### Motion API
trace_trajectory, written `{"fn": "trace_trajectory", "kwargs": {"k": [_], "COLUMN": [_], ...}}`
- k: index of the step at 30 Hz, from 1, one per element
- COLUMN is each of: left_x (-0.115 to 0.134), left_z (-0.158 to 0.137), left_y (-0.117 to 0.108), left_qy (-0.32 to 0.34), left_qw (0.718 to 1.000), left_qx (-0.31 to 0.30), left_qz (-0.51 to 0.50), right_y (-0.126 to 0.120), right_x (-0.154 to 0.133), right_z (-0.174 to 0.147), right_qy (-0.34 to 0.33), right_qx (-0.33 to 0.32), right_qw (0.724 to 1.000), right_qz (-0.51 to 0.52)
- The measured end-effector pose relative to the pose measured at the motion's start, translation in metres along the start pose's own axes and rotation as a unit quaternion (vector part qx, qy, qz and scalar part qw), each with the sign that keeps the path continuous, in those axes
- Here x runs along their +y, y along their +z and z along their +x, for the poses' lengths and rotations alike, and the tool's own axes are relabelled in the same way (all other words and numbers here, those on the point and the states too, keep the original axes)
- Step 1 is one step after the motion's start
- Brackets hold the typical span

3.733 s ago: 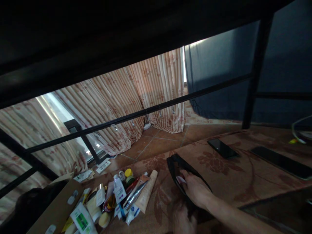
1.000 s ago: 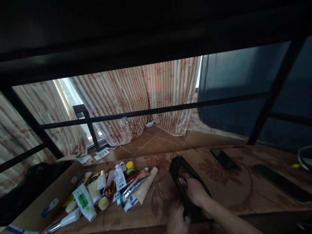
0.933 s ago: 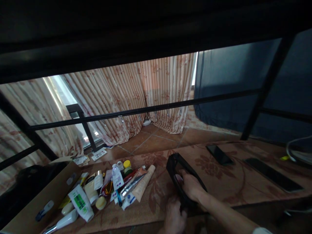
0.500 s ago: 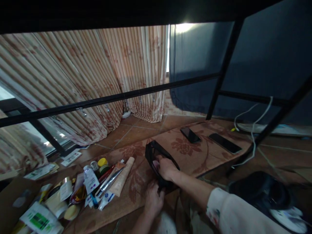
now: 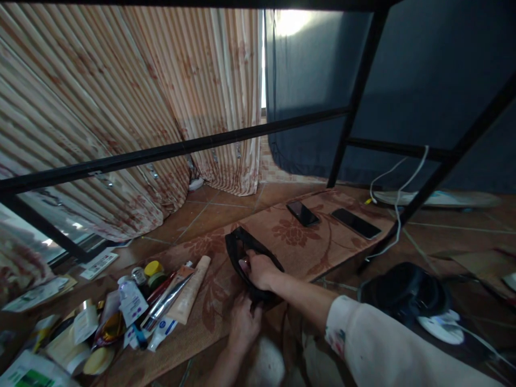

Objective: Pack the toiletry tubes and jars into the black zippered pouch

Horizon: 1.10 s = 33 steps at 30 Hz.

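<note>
A black soft pouch [image 5: 233, 246] lies with its mouth open on the patterned rug [image 5: 217, 301]. My left hand [image 5: 244, 321] is closed on the pouch's near edge. Inside the mouth are the fingers of my right hand [image 5: 262, 271], curled around a small pinkish thing that is mostly hidden. Left of the pouch lie a beige tube [image 5: 189, 290], a shiny silver tube [image 5: 167, 301], a white tube with purple dots [image 5: 131, 300] and a jar with a yellow lid [image 5: 153, 267]. They sit in a heap of several toiletries.
Two dark phones, one nearer [image 5: 303, 213] and one farther right [image 5: 357, 223], lie on the rug. A black metal frame bar [image 5: 226, 141] crosses ahead. A white cable [image 5: 399, 209] hangs at its right leg. Black and white items [image 5: 407, 293] lie on the floor at right.
The view has shifted, so everything sits a little farther left and the upper frame higher. My hands stay at the pouch, the right one still inside it.
</note>
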<state>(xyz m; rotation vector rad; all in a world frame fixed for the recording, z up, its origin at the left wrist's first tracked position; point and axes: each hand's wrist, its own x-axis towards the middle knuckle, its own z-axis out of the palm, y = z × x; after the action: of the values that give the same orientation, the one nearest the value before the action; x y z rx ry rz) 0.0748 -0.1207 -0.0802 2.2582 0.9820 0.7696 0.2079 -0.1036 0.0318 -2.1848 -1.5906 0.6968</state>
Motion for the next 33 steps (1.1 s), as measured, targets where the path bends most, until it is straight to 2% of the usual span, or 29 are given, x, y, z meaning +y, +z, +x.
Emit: {"fn": "trace_trajectory", "kwargs": {"k": [5,13,19,23,27,31,33], "left_x": [0.004,-0.001,0.01,0.015,0.016,0.019,0.021], "left_z": [-0.001,-0.015,-0.014,-0.012,-0.015,-0.016,-0.016], "left_y": [-0.006,-0.024,-0.022,-0.016,-0.017,-0.026,-0.035], "left_qy": [-0.005,-0.068,-0.073,-0.091,-0.095,-0.092,-0.119], "left_qw": [1.0,0.998,0.997,0.996,0.995,0.996,0.991], "left_qx": [-0.002,0.015,0.003,0.004,-0.005,-0.016,-0.007], "left_qz": [-0.014,0.004,0.027,0.017,0.021,-0.004,-0.058], "right_y": [0.0,-0.002,-0.01,-0.02,-0.031,-0.032,-0.028], "right_x": [0.001,-0.001,-0.009,-0.017,-0.015,-0.004,0.001], "right_z": [0.002,0.0,-0.015,-0.025,-0.026,-0.021,-0.019], "right_qy": [-0.021,-0.053,-0.118,-0.184,-0.195,-0.183,-0.177], "right_qx": [-0.024,-0.052,-0.055,0.028,0.117,0.136,0.135], "right_qw": [0.999,0.997,0.99,0.978,0.969,0.97,0.972], "right_qz": [-0.013,-0.024,-0.058,-0.094,-0.098,-0.083,-0.07]}}
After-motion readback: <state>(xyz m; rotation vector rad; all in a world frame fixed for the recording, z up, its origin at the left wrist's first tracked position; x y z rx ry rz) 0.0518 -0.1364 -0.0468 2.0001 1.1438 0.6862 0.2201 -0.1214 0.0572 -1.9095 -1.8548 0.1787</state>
